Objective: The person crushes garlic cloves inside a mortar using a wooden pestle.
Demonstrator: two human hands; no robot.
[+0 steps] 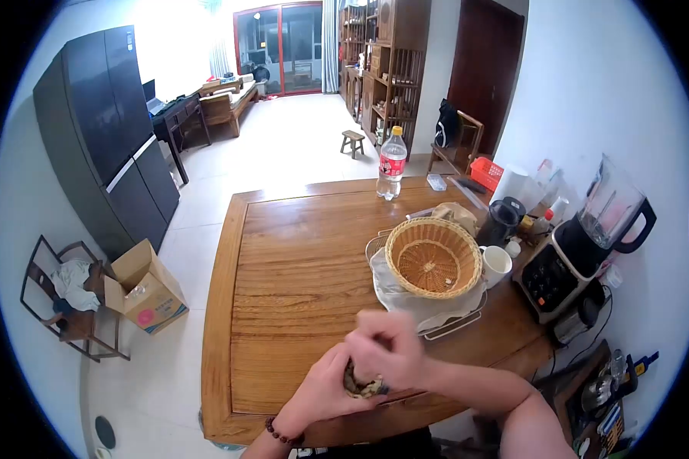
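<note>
My left hand (328,384), a beaded bracelet on its wrist, is wrapped round a small round holder of brownish and pale pieces (357,385) near the table's front edge. What kind of thing it is, I cannot make out. Directly above it, my right hand (389,348) is closed in a fist, slightly blurred, its lower fingers at the opening. Whatever those fingers grip is hidden. Beyond my right hand, a round wicker basket (471,264) rests on a pale cloth (386,284) over a wire rack (455,327), with a few small bits inside the basket.
On the wooden table (306,268) stand a bottle with a yellow cap (391,164), a white mug (495,264) and a blender (566,260) along the right side. A red plastic basket (485,173) sits farther back. An open cardboard box (157,294) is on the floor at left.
</note>
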